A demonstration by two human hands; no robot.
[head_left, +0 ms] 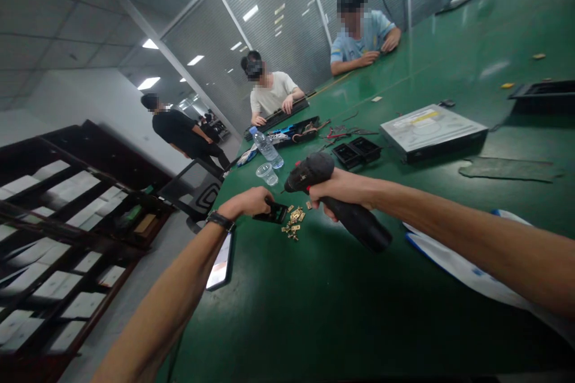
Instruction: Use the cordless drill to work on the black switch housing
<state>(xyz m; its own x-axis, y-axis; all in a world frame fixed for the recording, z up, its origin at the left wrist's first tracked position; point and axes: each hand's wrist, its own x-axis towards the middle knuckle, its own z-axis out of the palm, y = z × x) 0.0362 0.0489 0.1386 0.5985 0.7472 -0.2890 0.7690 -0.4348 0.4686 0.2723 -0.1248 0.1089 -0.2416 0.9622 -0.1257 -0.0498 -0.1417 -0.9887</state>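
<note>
My right hand [344, 187] is wrapped round the handle of a black cordless drill [314, 169]. The drill's thin bit points left and down, above the table near my left hand. In my left hand [255, 200] is a small black plastic frame [275, 213], its near end hidden by the fingers. The bit and the frame look apart. Between and just below the two hands lies a loose pile of small brass-coloured plates and screws [294, 218] on the green table [314, 311].
A clear cup [267, 175] and a water bottle [267, 146] stand beyond my left hand. Farther back are black plastic trays [357, 151], a metal disc drive [433, 128] and loose wires. A phone [220, 263] lies at the left edge. Two people sit across; another person stands at left.
</note>
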